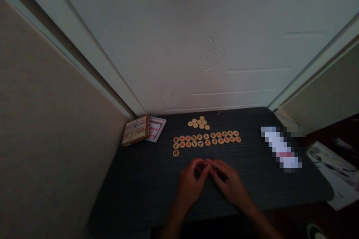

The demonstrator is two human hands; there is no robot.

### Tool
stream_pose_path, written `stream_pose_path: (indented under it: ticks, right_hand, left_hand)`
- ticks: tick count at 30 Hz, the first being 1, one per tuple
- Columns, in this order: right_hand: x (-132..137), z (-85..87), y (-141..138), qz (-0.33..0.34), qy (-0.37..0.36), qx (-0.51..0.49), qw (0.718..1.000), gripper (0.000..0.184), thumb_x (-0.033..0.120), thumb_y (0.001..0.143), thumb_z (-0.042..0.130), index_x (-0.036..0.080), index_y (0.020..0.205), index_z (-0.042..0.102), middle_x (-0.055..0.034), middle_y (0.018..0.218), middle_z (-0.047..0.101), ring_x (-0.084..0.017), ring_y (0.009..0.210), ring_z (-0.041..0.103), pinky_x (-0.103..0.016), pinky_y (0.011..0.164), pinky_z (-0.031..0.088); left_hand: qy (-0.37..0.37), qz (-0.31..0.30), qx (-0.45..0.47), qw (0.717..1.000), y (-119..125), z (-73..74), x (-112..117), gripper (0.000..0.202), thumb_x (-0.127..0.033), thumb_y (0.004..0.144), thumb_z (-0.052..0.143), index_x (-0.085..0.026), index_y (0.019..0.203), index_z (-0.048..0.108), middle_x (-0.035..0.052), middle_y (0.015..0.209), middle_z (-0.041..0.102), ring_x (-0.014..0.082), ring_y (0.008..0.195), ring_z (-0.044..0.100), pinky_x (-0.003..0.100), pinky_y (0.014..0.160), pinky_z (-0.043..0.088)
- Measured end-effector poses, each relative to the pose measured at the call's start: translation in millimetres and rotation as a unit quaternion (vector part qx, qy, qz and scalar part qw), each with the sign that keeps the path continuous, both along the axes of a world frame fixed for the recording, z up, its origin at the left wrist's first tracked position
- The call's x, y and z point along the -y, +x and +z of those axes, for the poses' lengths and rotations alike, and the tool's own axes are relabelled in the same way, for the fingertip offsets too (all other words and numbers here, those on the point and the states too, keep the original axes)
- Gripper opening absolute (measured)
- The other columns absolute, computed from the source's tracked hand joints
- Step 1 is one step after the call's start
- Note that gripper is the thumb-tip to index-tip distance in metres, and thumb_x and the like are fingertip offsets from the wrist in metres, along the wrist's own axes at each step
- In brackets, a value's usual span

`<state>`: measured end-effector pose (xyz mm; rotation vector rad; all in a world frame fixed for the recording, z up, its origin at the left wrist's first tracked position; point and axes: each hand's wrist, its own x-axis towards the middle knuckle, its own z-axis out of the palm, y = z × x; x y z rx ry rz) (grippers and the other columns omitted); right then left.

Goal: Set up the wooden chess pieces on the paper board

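Wooden discs (207,143) lie in rows. Nearer me, my left hand (193,179) and right hand (229,181) pinch a mostly hidden piece (208,164) between fingertips.

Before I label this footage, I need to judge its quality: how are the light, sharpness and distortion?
In the head view, the only one: dim throughout, table dark, panel paler; marks on the discs soft, and what lies between left hand and right hand unclear; panel edges splay upward, perhaps from lens or angle; bright patch at right pixelated.
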<state>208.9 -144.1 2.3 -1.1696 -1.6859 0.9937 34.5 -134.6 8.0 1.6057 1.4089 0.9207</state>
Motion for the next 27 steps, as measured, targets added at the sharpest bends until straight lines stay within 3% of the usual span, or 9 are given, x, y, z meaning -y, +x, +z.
stream_pose_path:
  ticks: [10,17,27]
  right_hand:
    - [-2.3,1.7,-1.5,-0.017,-0.011,0.015,1.000,0.030,0.028,0.097,0.060,0.030,0.126,0.070,-0.0049,0.111,0.076,-0.019,0.100,0.072,-0.031,0.088,0.058]
    - [-1.3,-0.3,0.5,-0.068,-0.074,-0.023,0.995,0.026,0.038,0.096,0.062,0.027,0.116,0.076,-0.0055,0.111,0.078,-0.021,0.098,0.075,-0.032,0.089,0.059]
    - [-1.4,2.5,-3.9,-0.089,-0.091,-0.036,0.991,0.026,0.042,0.096,0.062,0.024,0.109,0.075,-0.0058,0.101,0.079,-0.022,0.091,0.076,-0.031,0.082,0.060]
  left_hand:
    - [-0.007,-0.002,0.016,1.000,-1.1,0.0,0.2,0.012,-0.034,0.094,0.065,-0.025,0.101,0.069,-0.0007,0.092,0.077,0.0163,0.081,0.072,0.028,0.078,0.056]
    - [-0.012,-0.037,0.036,0.999,-2.5,6.2,2.4,0.016,-0.034,0.097,0.062,-0.027,0.110,0.069,-0.0002,0.099,0.078,0.0157,0.086,0.072,0.027,0.079,0.055]
    - [-0.002,-0.027,0.018,0.999,-1.0,6.0,3.4,0.022,-0.036,0.091,0.068,-0.025,0.110,0.069,0.0004,0.091,0.076,0.0144,0.072,0.066,0.026,0.069,0.054]
